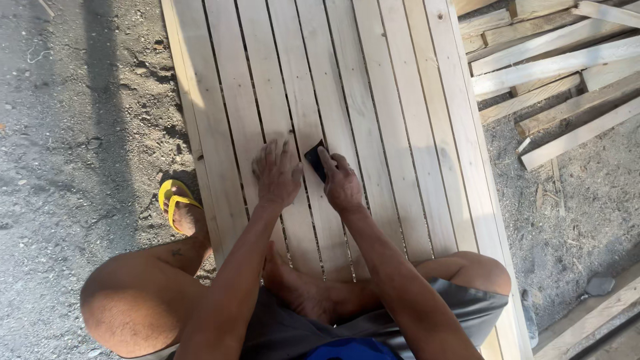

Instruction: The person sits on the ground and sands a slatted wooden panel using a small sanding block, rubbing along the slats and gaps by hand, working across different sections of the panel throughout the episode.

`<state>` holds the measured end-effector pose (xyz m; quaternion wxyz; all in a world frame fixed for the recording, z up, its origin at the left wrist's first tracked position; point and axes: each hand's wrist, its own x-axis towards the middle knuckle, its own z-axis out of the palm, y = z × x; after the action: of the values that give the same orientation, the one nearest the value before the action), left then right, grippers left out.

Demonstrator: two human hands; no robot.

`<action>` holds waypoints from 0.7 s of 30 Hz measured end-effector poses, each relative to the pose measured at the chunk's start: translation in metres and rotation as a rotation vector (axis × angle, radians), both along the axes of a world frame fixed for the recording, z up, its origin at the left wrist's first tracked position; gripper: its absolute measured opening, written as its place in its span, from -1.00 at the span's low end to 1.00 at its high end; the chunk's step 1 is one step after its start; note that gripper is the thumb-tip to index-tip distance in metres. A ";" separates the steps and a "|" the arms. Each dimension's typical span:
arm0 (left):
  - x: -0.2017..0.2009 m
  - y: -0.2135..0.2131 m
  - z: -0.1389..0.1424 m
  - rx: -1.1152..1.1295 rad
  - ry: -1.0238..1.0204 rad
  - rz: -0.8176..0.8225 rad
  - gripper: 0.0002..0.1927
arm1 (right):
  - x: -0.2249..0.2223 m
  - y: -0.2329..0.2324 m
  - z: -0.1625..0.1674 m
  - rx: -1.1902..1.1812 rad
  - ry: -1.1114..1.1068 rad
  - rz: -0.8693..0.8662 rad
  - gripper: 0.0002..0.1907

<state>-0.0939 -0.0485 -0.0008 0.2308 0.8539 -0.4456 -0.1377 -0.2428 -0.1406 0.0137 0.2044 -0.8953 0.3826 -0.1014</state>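
A person sits on a slatted wooden panel (pixel 373 100) laid on gravel ground (pixel 73 133), working its pale boards by hand. The right hand (pixel 341 183) is clenched around a small dark sanding block (pixel 315 160), pressing it onto a slat near the panel's middle. Just left of the block, the left hand (pixel 277 175) lies flat on the panel, fingers spread and released, holding nothing. One bare foot (pixel 300 290) rests on the panel's near end; the other, in a yellow flip-flop (pixel 175 200), stands on the ground beside the panel's left edge. Loose wooden battens (pixel 553 63) lie heaped off the panel's far right corner.
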 end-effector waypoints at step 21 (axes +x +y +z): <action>-0.031 -0.033 0.003 0.345 -0.140 0.065 -0.26 | 0.017 -0.058 -0.035 -0.338 -0.094 -0.206 -0.65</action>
<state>-0.1254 -0.0812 0.0023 0.0540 0.9022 -0.4026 -0.1449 -0.2260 -0.1988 -0.0211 0.0574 -0.8671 0.4400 -0.2263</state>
